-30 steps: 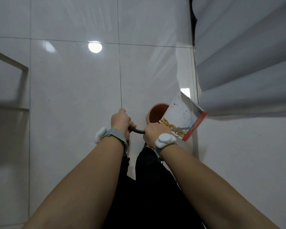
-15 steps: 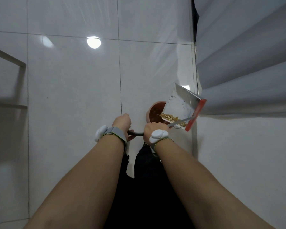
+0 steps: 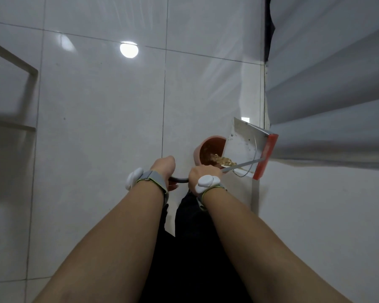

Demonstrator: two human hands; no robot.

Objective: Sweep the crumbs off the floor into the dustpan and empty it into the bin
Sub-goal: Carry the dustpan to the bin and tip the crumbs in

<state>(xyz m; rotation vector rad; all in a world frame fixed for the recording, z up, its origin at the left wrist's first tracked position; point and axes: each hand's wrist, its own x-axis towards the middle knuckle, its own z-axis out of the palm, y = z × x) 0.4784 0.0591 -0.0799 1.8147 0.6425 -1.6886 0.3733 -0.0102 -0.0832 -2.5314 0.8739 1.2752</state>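
Over the bin (image 3: 208, 149), both hands grip the dustpan (image 3: 243, 147) handle, partly hiding it.

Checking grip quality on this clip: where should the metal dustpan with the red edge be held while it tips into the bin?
Probably by its long handle, from the near end, as both hands do now: the right hand grips the grey shaft nearer the metal dustpan with the red edge, the left hand the dark curved end. The pan tilts over the round terracotta bin, crumbs at its lower corner.
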